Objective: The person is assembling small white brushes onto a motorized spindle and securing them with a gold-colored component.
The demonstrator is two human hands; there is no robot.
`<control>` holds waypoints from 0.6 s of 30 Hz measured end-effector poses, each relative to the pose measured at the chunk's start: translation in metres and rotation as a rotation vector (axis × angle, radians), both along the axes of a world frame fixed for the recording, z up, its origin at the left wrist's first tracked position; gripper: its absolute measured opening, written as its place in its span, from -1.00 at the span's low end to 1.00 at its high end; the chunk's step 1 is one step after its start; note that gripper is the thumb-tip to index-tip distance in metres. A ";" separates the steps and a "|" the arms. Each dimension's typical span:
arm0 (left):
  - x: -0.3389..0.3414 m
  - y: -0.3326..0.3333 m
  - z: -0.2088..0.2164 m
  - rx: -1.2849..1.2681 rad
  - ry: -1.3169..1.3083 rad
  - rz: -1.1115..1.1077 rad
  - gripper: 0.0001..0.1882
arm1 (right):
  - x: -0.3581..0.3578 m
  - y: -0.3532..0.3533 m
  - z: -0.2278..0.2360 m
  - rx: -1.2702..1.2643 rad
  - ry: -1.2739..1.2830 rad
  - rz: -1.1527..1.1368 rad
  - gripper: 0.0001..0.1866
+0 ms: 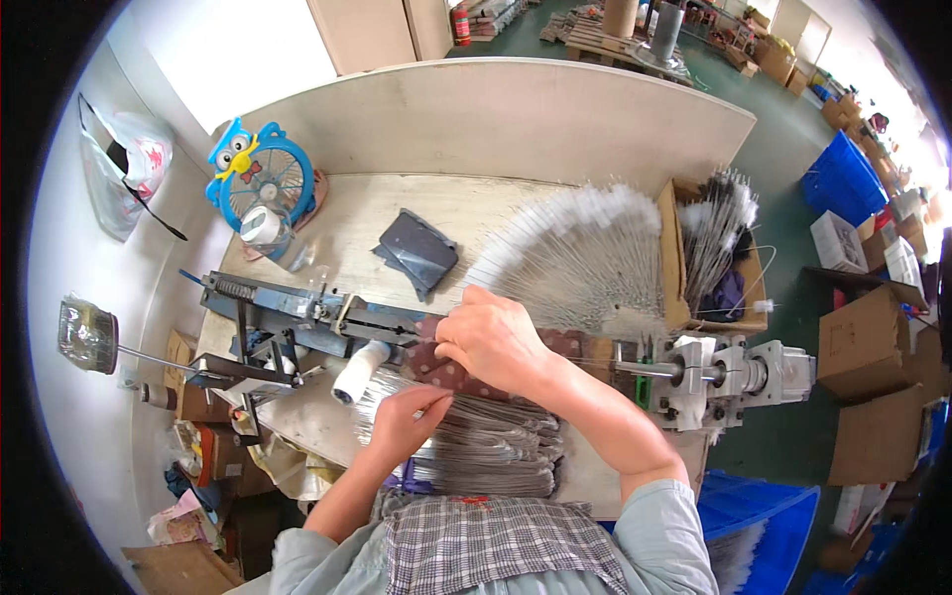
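Wire handling, apparently mid-step

Across the pale wooden worktable [357, 203] spreads a fan of white-tufted thin wire brushes [605, 213]; nearer lies a thick bundle of bare silver wires [496, 436], below a brown white-dotted cloth [434, 369]. The right hand [493, 337] is over the cloth, the left hand [402, 426] beside the bundle, fingers curled (any grip cannot be told); next probably calls for a precise pinch

A small workshop: the table [362, 203] carries a metal machine [293, 305], stacked metal wires [496, 446] and fanned white-tipped rods [575, 253], while cardboard boxes [865, 342], a blue crate [843, 178] and a red fire extinguisher [461, 26] stand around the green floor [791, 288].
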State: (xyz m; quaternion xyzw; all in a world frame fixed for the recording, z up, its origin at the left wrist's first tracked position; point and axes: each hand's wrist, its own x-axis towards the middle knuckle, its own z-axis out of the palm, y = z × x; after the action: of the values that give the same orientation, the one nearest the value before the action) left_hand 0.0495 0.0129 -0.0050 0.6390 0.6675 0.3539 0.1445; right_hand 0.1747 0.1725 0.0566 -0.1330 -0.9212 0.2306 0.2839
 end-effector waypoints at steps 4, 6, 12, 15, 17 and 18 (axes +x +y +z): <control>-0.030 -0.038 0.004 -0.228 -0.834 0.378 -0.82 | -0.022 -0.007 -0.004 0.023 -0.141 -0.073 -0.88; -0.039 -0.034 0.007 -0.208 -0.915 0.426 -0.70 | -0.030 -0.011 -0.002 0.009 -0.168 -0.078 -0.88; -0.020 0.008 0.029 -0.192 -1.669 0.387 -0.42 | -0.040 -0.014 -0.008 0.031 -0.298 -0.150 -0.85; -0.028 0.014 0.008 -0.386 -0.439 0.311 -0.47 | -0.041 -0.017 -0.001 0.048 -0.304 -0.154 -0.89; -0.031 0.014 0.004 -0.408 -0.396 0.314 -0.49 | -0.040 -0.016 -0.004 0.053 -0.309 -0.157 -0.88; -0.032 0.017 0.010 -0.427 -0.343 0.311 -0.51 | -0.037 -0.014 -0.005 0.059 -0.306 -0.168 -0.88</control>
State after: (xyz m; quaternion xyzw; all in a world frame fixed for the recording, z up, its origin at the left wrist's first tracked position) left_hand 0.0177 0.0301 0.0048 0.4154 0.7823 0.3261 0.3303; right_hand 0.1372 0.1580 0.0513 -0.2346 -0.9457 0.1559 0.1624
